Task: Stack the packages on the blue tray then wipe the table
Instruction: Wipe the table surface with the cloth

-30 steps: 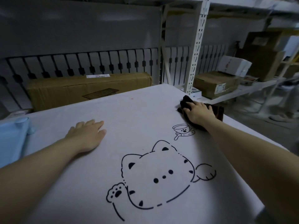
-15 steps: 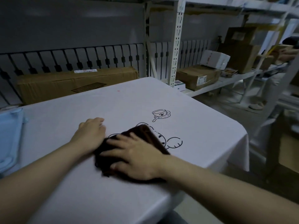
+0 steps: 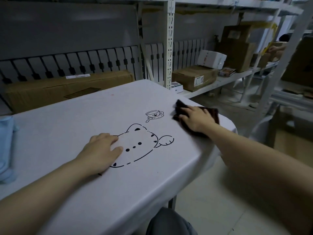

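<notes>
On the white tabletop (image 3: 67, 133), one right hand (image 3: 197, 118) presses flat on one dark soft cloth (image 3: 211, 114); one left hand (image 3: 101, 150) lies flat, holding nothing.

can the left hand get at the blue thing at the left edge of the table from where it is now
Probably yes. The left hand rests flat on the tablecloth over the cat drawing, holding nothing, and only bare cloth lies between it and the blue thing. The right hand and dark cloth are off at the far corner.

table (image 3: 71, 126): white cloth, cat print | on it: dark rag (image 3: 213, 114), blue tray (image 3: 6, 146)
</notes>
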Available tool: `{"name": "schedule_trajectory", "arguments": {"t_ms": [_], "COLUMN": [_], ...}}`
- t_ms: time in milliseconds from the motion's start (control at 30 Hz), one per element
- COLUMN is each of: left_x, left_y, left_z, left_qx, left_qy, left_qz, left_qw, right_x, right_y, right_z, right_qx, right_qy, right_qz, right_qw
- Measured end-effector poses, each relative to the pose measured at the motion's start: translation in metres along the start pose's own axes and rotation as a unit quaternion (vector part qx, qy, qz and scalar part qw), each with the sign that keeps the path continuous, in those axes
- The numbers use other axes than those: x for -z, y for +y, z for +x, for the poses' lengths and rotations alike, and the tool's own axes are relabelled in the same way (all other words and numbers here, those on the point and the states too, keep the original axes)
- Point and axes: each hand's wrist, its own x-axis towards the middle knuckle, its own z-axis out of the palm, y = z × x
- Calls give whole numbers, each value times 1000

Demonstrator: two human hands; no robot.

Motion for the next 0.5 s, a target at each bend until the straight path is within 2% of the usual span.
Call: {"name": "schedule_trajectory", "arguments": {"t_ms": [133, 233, 500], "left_x": [0, 2, 4], "left_y": [-9, -25, -47], "left_z": [-15, -26, -59], "left_qx": [-7, -9, -10], "left_qy": [-5, -4, 17], "left_qz": [0, 4, -13], "left_qw": [1000, 1000, 1000], "right_x": [5, 2, -9], "right_y": [27, 35, 9], "right_z": [-19, -32, -87], "right_qx": [-98, -134, -69], "right_qy": [20, 30, 61], "right_qz": [10, 15, 31], "right_qw": [995, 990, 995]}}
